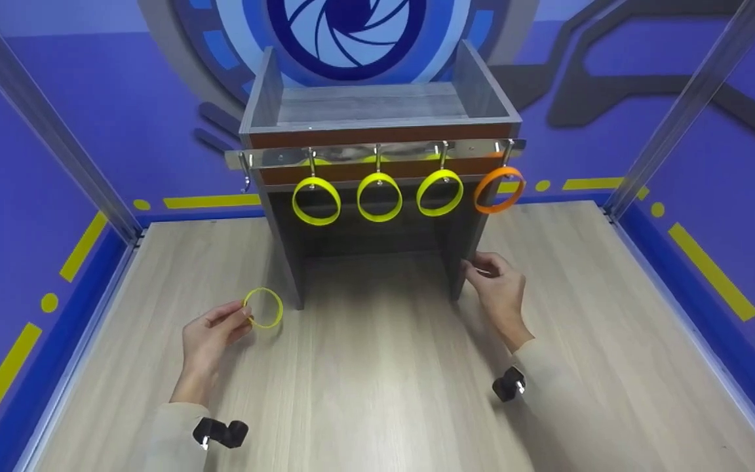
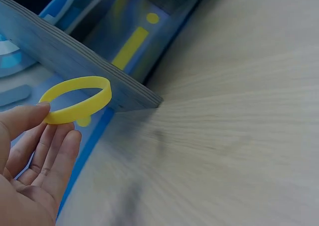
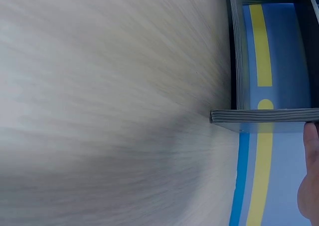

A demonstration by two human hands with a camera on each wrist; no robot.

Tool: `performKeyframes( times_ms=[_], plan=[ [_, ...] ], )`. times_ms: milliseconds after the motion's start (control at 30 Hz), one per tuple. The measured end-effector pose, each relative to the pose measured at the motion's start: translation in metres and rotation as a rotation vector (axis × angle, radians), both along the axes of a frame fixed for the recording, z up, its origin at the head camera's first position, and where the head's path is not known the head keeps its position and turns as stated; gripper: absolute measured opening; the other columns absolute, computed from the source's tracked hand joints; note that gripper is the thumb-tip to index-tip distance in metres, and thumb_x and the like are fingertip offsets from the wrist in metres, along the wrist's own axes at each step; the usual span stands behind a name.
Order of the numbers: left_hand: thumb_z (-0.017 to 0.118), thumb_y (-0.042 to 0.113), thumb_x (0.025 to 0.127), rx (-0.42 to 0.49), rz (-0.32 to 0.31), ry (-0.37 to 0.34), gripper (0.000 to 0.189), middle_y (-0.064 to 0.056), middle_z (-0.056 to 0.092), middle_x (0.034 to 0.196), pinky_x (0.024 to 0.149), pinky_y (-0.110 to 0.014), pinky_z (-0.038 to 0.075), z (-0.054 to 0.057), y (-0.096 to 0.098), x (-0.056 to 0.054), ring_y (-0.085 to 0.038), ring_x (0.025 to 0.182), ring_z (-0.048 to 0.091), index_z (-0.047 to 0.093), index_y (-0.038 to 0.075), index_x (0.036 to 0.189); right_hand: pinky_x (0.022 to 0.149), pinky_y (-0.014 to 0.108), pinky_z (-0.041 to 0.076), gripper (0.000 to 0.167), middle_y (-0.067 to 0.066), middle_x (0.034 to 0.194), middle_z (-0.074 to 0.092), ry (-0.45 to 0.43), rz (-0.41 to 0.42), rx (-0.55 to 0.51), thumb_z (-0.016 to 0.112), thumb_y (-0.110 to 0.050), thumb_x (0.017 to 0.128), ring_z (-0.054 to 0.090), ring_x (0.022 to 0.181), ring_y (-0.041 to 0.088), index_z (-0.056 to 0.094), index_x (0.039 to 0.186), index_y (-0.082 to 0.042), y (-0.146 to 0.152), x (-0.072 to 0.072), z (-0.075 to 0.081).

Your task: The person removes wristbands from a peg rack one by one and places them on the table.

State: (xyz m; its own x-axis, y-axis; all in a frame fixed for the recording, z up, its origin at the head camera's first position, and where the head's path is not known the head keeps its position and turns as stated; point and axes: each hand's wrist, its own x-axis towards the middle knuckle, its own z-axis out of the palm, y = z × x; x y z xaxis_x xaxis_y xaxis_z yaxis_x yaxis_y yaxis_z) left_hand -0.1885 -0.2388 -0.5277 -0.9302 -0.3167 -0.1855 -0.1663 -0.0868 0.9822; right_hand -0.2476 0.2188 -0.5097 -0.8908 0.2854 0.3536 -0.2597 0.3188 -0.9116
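My left hand (image 1: 210, 334) pinches a thin yellow wristband (image 2: 102, 99) between thumb and fingers, low to the left of a grey wooden stand (image 1: 286, 249). The band stands out from the fingertips, close to the stand's left side panel (image 2: 84, 51). At the other side, my right hand (image 1: 499, 288) touches the right side panel (image 3: 264, 116) near its front edge, its fingers loosely bent. Only part of this hand shows in the right wrist view. Above, three yellow wristbands (image 1: 316, 221) and an orange wristband (image 1: 499, 208) hang from hooks on a metal rail (image 1: 345, 155).
The rail's leftmost hook (image 1: 244, 172) carries nothing and juts past the stand's left side. An open tray-like top (image 1: 371, 105) crowns the stand. Blue and purple printed walls (image 1: 76, 118) enclose the wood-patterned table (image 1: 377, 393) at the back and sides.
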Motion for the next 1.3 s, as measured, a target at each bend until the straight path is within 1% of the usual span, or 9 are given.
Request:
performKeyframes(
  times_ms=[67,167,300,433,667,833,1100,1200,1300],
  plan=[
    [0.079,0.005,0.097,-0.006,0.003,-0.006,0.036,-0.005,0.078,0.097,0.085,-0.03,0.065,-0.004,0.001,-0.002,-0.011,0.084,0.076,0.067,-0.012,0.127,0.075,0.014,0.059,0.015,0.022,0.1,0.077,0.003,0.0,-0.012,0.081,0.004,0.091,0.074,0.093,0.037,0.076,0.104,0.008,0.003,-0.005,-0.009],
    [0.079,0.005,0.097,-0.011,0.006,-0.016,0.036,-0.005,0.079,0.095,0.082,-0.031,0.066,-0.009,0.003,-0.004,-0.011,0.08,0.076,0.068,-0.013,0.126,0.075,0.014,0.059,0.016,0.019,0.1,0.077,0.008,-0.007,-0.012,0.083,0.001,0.09,0.075,0.093,0.032,0.078,0.105,0.005,0.008,-0.013,-0.022],
    [0.078,0.005,0.097,-0.035,0.002,-0.029,0.035,-0.007,0.079,0.097,0.081,-0.031,0.066,-0.013,0.005,-0.006,-0.011,0.079,0.077,0.068,-0.013,0.126,0.077,0.017,0.061,0.015,0.015,0.097,0.078,0.041,0.002,-0.011,0.084,0.0,0.09,0.075,0.089,0.022,0.079,0.104,0.002,0.011,-0.016,-0.027],
    [0.076,0.002,0.098,-0.055,0.001,-0.037,0.032,-0.01,0.078,0.097,0.08,-0.03,0.066,-0.017,0.007,-0.009,-0.012,0.079,0.077,0.069,-0.014,0.125,0.077,0.02,0.063,0.014,0.013,0.095,0.078,0.062,0.014,-0.015,0.084,0.001,0.089,0.075,0.087,0.021,0.079,0.102,0.001,0.013,-0.016,-0.027],
    [0.073,0.001,0.099,-0.128,-0.013,-0.057,0.028,-0.015,0.078,0.099,0.077,-0.027,0.066,-0.022,0.009,-0.012,-0.011,0.077,0.077,0.07,-0.014,0.122,0.076,0.017,0.061,0.014,0.013,0.097,0.078,0.037,0.003,-0.01,0.083,-0.001,0.09,0.076,0.091,0.032,0.079,0.103,0.001,0.013,-0.015,-0.027],
    [0.072,0.001,0.099,-0.167,-0.006,-0.086,0.026,-0.016,0.078,0.1,0.077,-0.028,0.066,-0.025,0.009,-0.012,-0.011,0.077,0.076,0.071,-0.013,0.12,0.078,0.018,0.062,0.013,0.013,0.098,0.078,0.039,0.006,-0.005,0.083,-0.003,0.091,0.076,0.09,0.029,0.079,0.104,0.001,0.012,-0.015,-0.027],
    [0.073,-0.001,0.099,-0.163,-0.005,-0.06,0.024,-0.021,0.078,0.101,0.075,-0.027,0.065,-0.03,0.011,-0.012,-0.01,0.075,0.076,0.071,-0.016,0.118,0.078,0.019,0.062,0.012,0.013,0.098,0.079,0.048,0.008,0.002,0.083,-0.003,0.092,0.076,0.09,0.025,0.079,0.103,0.0,0.01,-0.015,-0.028],
    [0.073,-0.002,0.098,-0.19,-0.005,-0.046,0.022,-0.022,0.077,0.103,0.075,-0.025,0.065,-0.032,0.012,-0.012,-0.012,0.078,0.077,0.073,-0.015,0.116,0.078,0.018,0.062,0.014,0.014,0.099,0.078,0.025,-0.004,-0.004,0.083,-0.002,0.092,0.076,0.091,0.027,0.079,0.104,0.001,0.009,-0.015,-0.027],
    [0.074,-0.001,0.098,-0.255,-0.01,-0.035,0.019,-0.023,0.077,0.105,0.076,-0.022,0.064,-0.034,0.014,-0.013,-0.014,0.083,0.077,0.075,-0.013,0.113,0.078,0.016,0.061,0.016,0.016,0.101,0.078,0.005,-0.023,-0.012,0.083,-0.001,0.091,0.076,0.093,0.031,0.079,0.106,0.002,0.008,-0.014,-0.025]
  ],
)
